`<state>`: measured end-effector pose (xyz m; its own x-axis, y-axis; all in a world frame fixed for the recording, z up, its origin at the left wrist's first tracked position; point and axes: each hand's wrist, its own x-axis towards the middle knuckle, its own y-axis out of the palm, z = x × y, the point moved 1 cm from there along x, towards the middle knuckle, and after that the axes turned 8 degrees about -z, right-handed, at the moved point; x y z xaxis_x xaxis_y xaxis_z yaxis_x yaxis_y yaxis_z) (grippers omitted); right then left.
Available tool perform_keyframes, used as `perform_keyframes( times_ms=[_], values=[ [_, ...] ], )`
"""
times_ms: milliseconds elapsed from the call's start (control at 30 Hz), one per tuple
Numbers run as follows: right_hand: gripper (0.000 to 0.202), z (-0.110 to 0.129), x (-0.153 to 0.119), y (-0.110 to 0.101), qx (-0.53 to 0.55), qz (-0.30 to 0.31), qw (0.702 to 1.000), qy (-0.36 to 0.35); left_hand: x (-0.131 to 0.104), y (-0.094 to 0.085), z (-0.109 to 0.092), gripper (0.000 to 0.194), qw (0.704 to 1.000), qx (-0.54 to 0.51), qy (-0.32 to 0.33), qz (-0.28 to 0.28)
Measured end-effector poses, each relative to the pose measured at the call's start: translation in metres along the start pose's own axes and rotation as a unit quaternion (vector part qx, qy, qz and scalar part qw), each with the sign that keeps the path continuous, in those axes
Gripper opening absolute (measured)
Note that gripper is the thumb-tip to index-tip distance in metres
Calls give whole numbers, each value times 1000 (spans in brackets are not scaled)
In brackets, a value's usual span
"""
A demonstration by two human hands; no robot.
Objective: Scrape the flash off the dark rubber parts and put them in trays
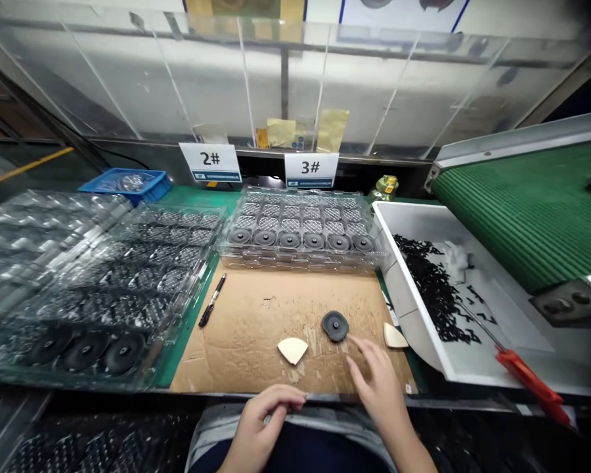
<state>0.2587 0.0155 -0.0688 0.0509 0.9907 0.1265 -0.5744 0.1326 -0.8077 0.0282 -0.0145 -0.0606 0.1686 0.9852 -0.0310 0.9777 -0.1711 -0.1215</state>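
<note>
A dark grey round rubber-looking part (335, 326), with a small raised centre, lies on the cardboard sheet (241, 355). My right hand (380, 384) reaches over the cardboard just beside it, fingers apart, the index fingertip at or very near its edge. My left hand (266, 417) is at the table's front edge over my lap, fingers curled in towards the thumb. The inside of that hand is hidden, so any small thing in it cannot be seen. Between the hands lies a cream wedge-shaped pad (292, 350); a second cream pad (394, 336) rests right of my right hand.
Clear plastic trays (295, 257) holding a row of dark round parts stand behind the cardboard; more trays (177, 279) are at left. A pen (213, 301) lies nearby. At right, a white bin (414, 315) holds small black pieces and a red-handled tool (526, 378), beside a green conveyor (532, 203).
</note>
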Motion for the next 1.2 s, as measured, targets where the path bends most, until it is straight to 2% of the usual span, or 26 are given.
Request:
perform_keyframes(
  times_ms=[67, 167, 300, 400, 500, 567, 600, 633, 667, 733, 767, 833, 900, 1033, 1200],
  values=[
    [51, 0, 17, 9, -16, -7, 1000, 3, 8, -4, 2, 26, 1000, -11, -18, -14],
    [67, -1, 37, 26, -20, 15, 999, -27, 16, -11, 2, 24, 998, -26, -39, -37],
    [68, -3, 48, 42, 9, 41, 997, -60, 17, -24, -3, 22, 993, -59, -64, -85],
    [61, -2, 44, 42, 33, 30, 998, -42, 15, -32, -6, 20, 990, -59, -69, -105],
    [54, 8, 32, 33, 49, 5, 999, -6, 13, -34, -7, 22, 993, -31, -54, -104],
    [50, 20, 22, 26, 90, 16, 996, 19, 13, -33, -8, 22, 996, 5, -11, -92],
    [49, 28, 18, 23, 149, 49, 987, 44, 14, -32, -9, 23, 996, 31, 23, -77],
    [48, 36, 13, 21, 234, 98, 964, 78, 15, -30, -10, 28, 995, 59, 62, -57],
    [50, 44, 9, 19, 332, 156, 923, 116, 16, -28, -10, 37, 990, 86, 107, -32],
    [53, 60, 3, 18, 497, 250, 810, 186, 20, -24, -12, 54, 970, 139, 200, 29],
    [55, 67, 0, 17, 543, 276, 765, 209, 22, -22, -13, 59, 956, 162, 238, 58],
    [54, 74, -3, 17, 589, 294, 714, 238, 25, -20, -15, 61, 932, 196, 286, 102],
    [53, 76, -5, 18, 606, 292, 694, 257, 28, -18, -17, 59, 925, 214, 288, 129],
    [49, 71, -7, 21, 591, 281, 711, 257, 30, -19, -22, 59, 927, 211, 280, 134],
    [48, 68, -7, 23, 544, 285, 762, 204, 30, -19, -23, 61, 928, 211, 272, 145]
  ],
)
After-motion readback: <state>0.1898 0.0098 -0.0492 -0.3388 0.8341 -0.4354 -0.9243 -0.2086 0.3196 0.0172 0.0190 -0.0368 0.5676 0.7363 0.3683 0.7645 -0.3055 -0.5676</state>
